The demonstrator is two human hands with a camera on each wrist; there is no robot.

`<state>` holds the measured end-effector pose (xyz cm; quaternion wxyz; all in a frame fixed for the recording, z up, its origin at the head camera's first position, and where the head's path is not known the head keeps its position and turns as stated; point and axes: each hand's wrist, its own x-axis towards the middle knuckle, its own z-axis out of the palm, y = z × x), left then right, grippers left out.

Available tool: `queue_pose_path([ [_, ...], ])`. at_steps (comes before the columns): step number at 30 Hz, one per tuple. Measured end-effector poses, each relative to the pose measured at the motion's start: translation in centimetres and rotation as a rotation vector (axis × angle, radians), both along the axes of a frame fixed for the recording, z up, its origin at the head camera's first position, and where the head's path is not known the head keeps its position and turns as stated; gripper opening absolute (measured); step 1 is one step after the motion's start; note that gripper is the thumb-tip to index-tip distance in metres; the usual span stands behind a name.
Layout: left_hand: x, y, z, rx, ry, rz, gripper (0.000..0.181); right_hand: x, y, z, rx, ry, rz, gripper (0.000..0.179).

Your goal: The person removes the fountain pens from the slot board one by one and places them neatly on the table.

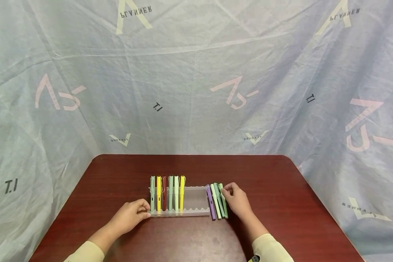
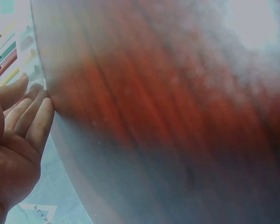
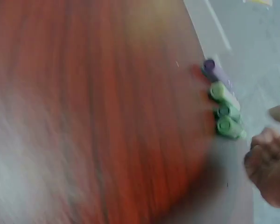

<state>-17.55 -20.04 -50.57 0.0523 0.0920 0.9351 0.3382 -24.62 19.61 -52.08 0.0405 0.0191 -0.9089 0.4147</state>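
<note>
A clear plastic pen tray (image 1: 196, 214) lies on the table with several capped pens side by side in its left part: grey-green, yellow (image 1: 159, 194), dark red (image 1: 165, 194) and pale mint. My left hand (image 1: 131, 215) grips the tray's left end, thumb at the front corner. Right of the tray lie a purple pen (image 1: 211, 203), a pale green pen (image 1: 215, 202), a grey-green pen (image 1: 219, 202) and a green pen (image 1: 224, 203), close together. My right hand (image 1: 238, 201) is beside this group, loosely bent fingertips at the green pen's upper end. In the right wrist view, the pens' near ends (image 3: 224, 126) show beside the hand.
The pens stand in notches of the tray's rails, and bare notches (image 1: 196, 209) show in its right part. A dark red wood-grain table (image 1: 118, 174) reaches back to a grey printed cloth (image 1: 190, 120) hanging at the back and both sides.
</note>
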Motion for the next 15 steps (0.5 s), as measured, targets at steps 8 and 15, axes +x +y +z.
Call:
queue_pose_path([
  [8,0.0,0.1,-0.1,0.000,-0.003,0.003,0.013,1.6,-4.3,2.2,-0.060,0.048,0.333,0.025],
  [15,-0.1,0.2,0.0,-0.010,-0.007,0.010,0.013,1.7,-7.8,2.3,-0.124,-0.026,0.447,0.039],
])
